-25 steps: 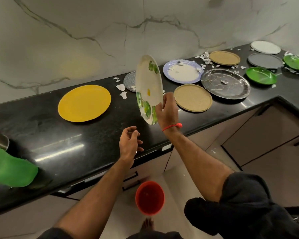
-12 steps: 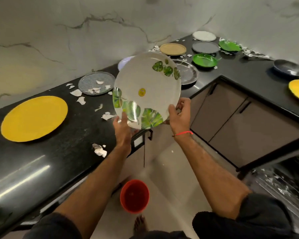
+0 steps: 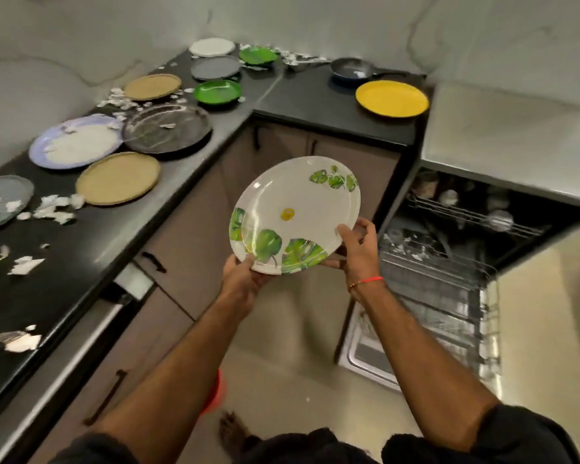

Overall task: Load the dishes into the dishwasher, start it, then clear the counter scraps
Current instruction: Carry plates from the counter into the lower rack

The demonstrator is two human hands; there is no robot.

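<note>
The white leaf-patterned plate (image 3: pixel 295 214) hangs in the air over the floor, tilted, between the counter and the open dishwasher (image 3: pixel 449 262). It looks stiff, glossy and probably light, so likely slippery at the rim and liable to chip if knocked on the wire rack (image 3: pixel 429 283). The left hand (image 3: pixel 245 279) grips the near edge, thumb on top. The right hand (image 3: pixel 359 249) pinches the right rim with curled fingers. Opposite rim points seem the safest hold. Left, the counter (image 3: pixel 81 262) carries more plates and torn white scraps (image 3: pixel 52 209).
</note>
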